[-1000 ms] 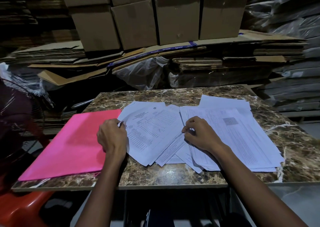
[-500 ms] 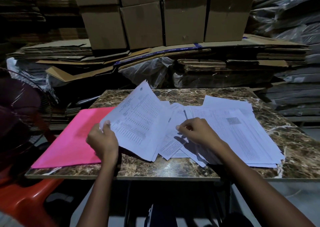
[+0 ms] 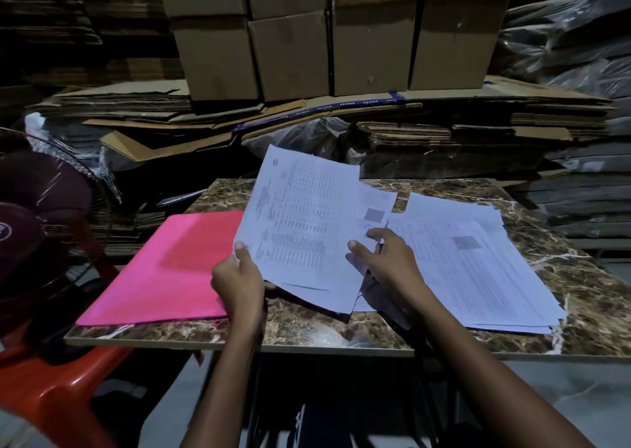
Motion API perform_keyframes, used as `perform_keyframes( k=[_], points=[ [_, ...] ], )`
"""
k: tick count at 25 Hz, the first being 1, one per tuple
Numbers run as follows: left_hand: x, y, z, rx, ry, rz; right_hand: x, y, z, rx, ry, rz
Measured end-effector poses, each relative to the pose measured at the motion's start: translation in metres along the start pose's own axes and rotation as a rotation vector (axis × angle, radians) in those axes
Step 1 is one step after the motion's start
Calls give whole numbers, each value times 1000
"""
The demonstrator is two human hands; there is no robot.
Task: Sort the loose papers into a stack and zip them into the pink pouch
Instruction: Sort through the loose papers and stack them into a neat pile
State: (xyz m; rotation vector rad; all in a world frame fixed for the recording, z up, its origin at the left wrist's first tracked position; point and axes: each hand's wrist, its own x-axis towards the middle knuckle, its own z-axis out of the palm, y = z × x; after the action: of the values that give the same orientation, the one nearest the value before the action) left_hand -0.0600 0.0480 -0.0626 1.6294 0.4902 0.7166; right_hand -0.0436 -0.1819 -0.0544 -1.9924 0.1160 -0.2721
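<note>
A bundle of printed sheets (image 3: 300,222) is lifted and tilted above the marble table (image 3: 341,338). My left hand (image 3: 239,280) grips its lower left corner, thumb on top. My right hand (image 3: 386,263) holds more sheets just right of the bundle, thumb on the bundle's right edge. A spread pile of loose papers (image 3: 478,270) lies flat on the right half of the table. The pink pouch (image 3: 170,270) lies flat on the table's left side, left of my left hand.
Stacked cardboard boxes (image 3: 327,38) and flattened cardboard (image 3: 170,120) rise behind the table. A fan (image 3: 41,229) wrapped in plastic and a red plastic chair (image 3: 51,389) stand to the left. Wrapped dark bundles (image 3: 573,55) fill the right.
My left hand has raised the bundle of sheets off the table and tilted it upright. My right hand has lifted from the flat papers to the bundle's right edge.
</note>
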Motion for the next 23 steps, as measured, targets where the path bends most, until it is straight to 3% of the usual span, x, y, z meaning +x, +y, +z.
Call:
perform_keyframes(
  k=[3, 6, 10, 14, 16, 20, 23],
  points=[
    [-7, -4, 6, 154, -63, 100, 12, 4, -9, -38, 55, -25],
    [-11, -3, 7, 204, -16, 140, 24, 12, -20, -98, 76, -24],
    [-3, -3, 9, 37, -8, 182, 35, 11, -26, -328, -31, -36],
    [-4, 4, 11, -184, -57, 146, 29, 1, -22, -538, 190, -150],
    [-7, 10, 14, -326, -94, 92, 31, -4, -20, -418, 155, -156],
    [-13, 12, 21, -463, -136, 11, 24, -10, -23, 164, -107, 109],
    [-25, 13, 25, -500, -189, -10, 9, 2, -34, 365, -86, -11]
  ],
)
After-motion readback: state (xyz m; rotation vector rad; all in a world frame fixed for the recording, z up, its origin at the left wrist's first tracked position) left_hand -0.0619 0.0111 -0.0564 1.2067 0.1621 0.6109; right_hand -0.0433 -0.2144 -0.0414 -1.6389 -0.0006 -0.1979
